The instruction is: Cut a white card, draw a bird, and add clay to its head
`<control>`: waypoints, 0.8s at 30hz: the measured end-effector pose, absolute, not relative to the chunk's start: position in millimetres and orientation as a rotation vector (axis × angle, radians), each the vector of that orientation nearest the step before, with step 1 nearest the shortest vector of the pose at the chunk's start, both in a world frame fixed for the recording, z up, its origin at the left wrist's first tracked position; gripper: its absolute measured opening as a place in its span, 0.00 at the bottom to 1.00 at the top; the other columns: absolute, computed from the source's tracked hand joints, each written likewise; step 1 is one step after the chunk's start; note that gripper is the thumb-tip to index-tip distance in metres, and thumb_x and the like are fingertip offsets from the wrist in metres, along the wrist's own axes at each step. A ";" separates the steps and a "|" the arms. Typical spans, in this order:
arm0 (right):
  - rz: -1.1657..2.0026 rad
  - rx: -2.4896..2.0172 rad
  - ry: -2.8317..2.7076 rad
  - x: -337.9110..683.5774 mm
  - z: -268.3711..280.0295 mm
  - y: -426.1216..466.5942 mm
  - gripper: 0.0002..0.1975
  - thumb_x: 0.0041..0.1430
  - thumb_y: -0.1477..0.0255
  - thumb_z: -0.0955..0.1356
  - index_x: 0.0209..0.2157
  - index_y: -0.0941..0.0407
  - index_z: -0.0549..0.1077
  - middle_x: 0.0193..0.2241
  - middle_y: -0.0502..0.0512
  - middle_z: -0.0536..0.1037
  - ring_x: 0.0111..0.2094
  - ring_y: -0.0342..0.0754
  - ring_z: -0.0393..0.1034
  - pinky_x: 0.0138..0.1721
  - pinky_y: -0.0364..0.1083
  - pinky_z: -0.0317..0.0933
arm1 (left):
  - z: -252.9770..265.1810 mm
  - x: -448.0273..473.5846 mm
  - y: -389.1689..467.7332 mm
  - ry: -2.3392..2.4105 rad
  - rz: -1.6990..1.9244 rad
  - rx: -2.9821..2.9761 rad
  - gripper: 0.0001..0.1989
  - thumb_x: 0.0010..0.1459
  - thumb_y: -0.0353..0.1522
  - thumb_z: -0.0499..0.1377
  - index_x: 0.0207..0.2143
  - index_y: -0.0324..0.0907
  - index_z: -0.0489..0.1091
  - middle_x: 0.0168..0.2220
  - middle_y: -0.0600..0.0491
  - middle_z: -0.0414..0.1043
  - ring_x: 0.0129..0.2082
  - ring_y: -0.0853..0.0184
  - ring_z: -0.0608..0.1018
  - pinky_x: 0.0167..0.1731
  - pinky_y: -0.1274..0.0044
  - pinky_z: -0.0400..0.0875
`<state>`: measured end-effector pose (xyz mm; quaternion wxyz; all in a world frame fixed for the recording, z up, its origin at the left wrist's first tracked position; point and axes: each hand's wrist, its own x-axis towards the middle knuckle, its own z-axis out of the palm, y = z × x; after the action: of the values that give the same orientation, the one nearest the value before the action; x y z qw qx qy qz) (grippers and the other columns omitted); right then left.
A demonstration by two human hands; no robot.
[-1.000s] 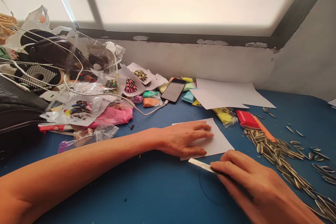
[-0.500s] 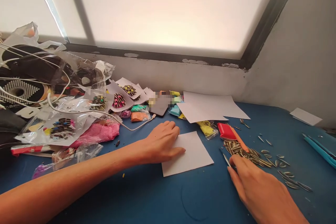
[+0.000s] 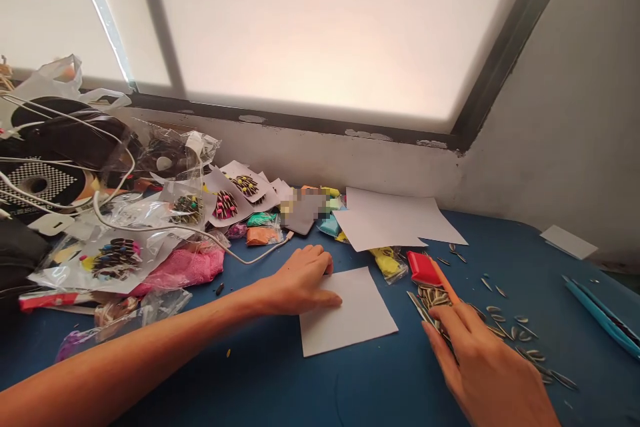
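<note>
My left hand (image 3: pixel 299 282) rests flat on the left edge of a small white paper square (image 3: pixel 346 311) lying on the blue table (image 3: pixel 270 380). My right hand (image 3: pixel 483 370) is to the right of the square, fingers closed on a thin flat strip (image 3: pixel 421 308) that pokes out towards the far left. That hand sits over a pile of striped sunflower seeds (image 3: pixel 500 323). A red and orange tool (image 3: pixel 429 271) lies just beyond the seeds.
Larger white sheets (image 3: pixel 395 217) lie by the wall. Coloured clay packets (image 3: pixel 260 235), a phone, a pink cloth (image 3: pixel 185 265), plastic bags and cables crowd the left. A teal tool (image 3: pixel 603 317) lies at the right edge, a paper scrap (image 3: pixel 569 241) behind it.
My right hand carried the thin strip from in front of the paper square to the right, over the seed pile. The left hand slid to the square's left edge. The view tilted up.
</note>
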<state>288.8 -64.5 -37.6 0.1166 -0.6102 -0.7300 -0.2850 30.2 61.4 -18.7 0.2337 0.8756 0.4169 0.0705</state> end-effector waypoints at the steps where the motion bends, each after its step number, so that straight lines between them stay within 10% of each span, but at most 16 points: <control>1: -0.756 -1.780 -2.135 288.6 -38.8 -64.2 0.12 0.68 0.66 0.60 0.37 0.54 0.73 0.38 0.59 0.81 0.22 0.47 0.77 0.13 0.41 0.63 | -17.9 31.0 61.1 1.142 0.192 2.393 0.18 0.54 0.44 0.63 0.38 0.41 0.65 0.43 0.49 0.67 0.44 0.59 0.68 0.45 0.70 0.63; 11: -0.270 -1.772 -2.081 273.6 -39.4 -59.3 0.18 0.68 0.60 0.58 0.38 0.51 0.75 0.34 0.53 0.82 0.26 0.46 0.79 0.23 0.42 0.70 | -21.7 32.0 60.4 1.053 0.273 2.363 0.06 0.57 0.34 0.55 0.36 0.42 0.64 0.40 0.51 0.69 0.43 0.61 0.70 0.41 0.74 0.62; 17: -0.006 -1.903 -2.055 262.9 -18.2 -49.7 0.17 0.67 0.61 0.58 0.43 0.53 0.74 0.27 0.51 0.79 0.21 0.44 0.73 0.24 0.42 0.68 | -12.0 31.2 69.2 0.930 0.405 2.074 0.17 0.52 0.34 0.59 0.45 0.41 0.66 0.36 0.54 0.70 0.36 0.65 0.72 0.33 0.76 0.63; 24: 0.050 -2.182 -2.106 240.0 -6.0 -26.2 0.09 0.62 0.69 0.63 0.40 0.53 0.75 0.40 0.59 0.80 0.37 0.54 0.77 0.30 0.47 0.64 | 1.1 26.5 82.3 0.811 0.758 1.346 0.20 0.39 0.35 0.69 0.32 0.40 0.64 0.31 0.56 0.71 0.32 0.68 0.74 0.31 0.78 0.66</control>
<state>240.0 -26.2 -6.0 0.0541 -0.7184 -0.6933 0.0164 26.5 82.3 1.1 0.6430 0.5908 0.3562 0.3327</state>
